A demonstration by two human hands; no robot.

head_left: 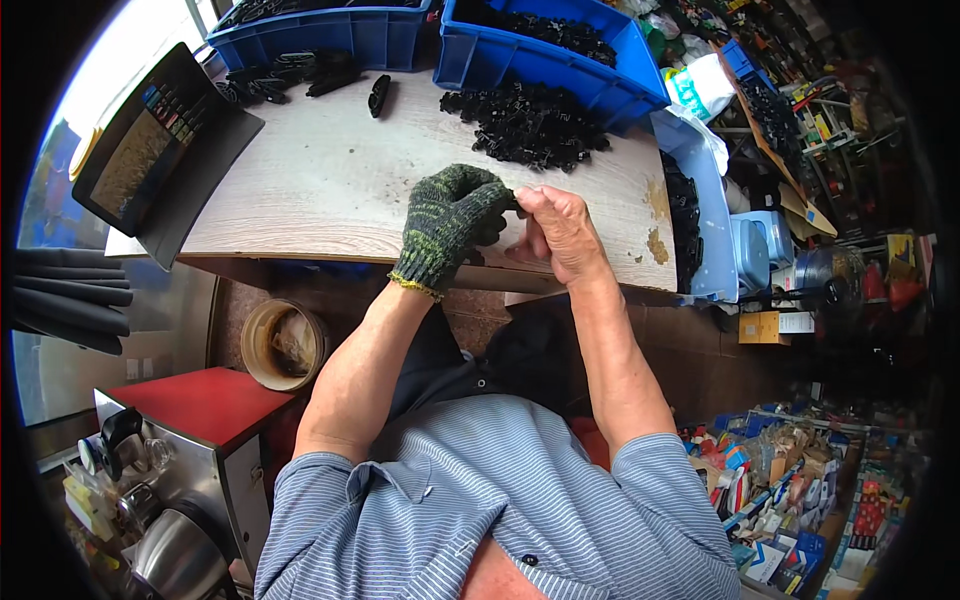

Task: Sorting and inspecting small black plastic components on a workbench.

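Observation:
My left hand [450,220] wears a dark green knitted glove and is closed above the table's near edge. What its curled fingers hold is hidden. My bare right hand [558,232] meets the glove's fingertips, with its thumb and forefinger pinched at a tiny dark bit too small to name. Beyond both hands, a heap of small black parts [535,125] lies on the pale wooden table [330,180]. One longer black piece [379,96] lies apart, to the left of the heap. Several similar black pieces [300,75] are gathered farther left.
Two blue bins, the left bin [330,42] and the right bin [545,60], stand along the far side. A tablet in a dark cover [150,150] leans at the left. A pale blue tub [715,230] adjoins the table's right end. A round bucket [284,345] sits below, left.

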